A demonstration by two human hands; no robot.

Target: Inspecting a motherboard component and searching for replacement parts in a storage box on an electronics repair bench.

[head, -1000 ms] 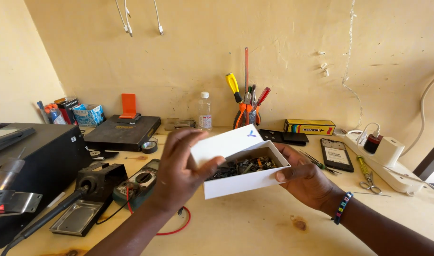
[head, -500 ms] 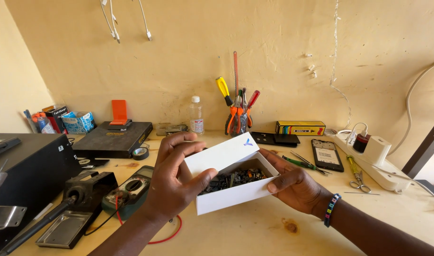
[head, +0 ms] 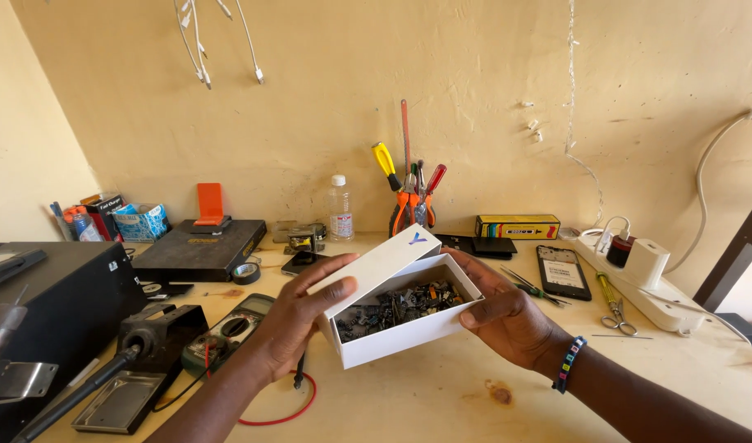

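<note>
My lid [head: 381, 264] now sits tilted further back off the one white box [head: 409, 316] than a moment ago. My left hand [head: 298, 320] grips the lid's near left edge; my right hand [head: 507, 316] cups the box's right end, above the table [head: 441, 402]. Many small dark parts [head: 396, 305] fill it. Far right lies one yellow oblong carton [head: 517, 226]; far left, one blue packet [head: 142, 221].

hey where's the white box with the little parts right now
In the head view, the white box sits mid-frame above the workbench, held between the left hand and right hand, its lid partly slid open.
</note>
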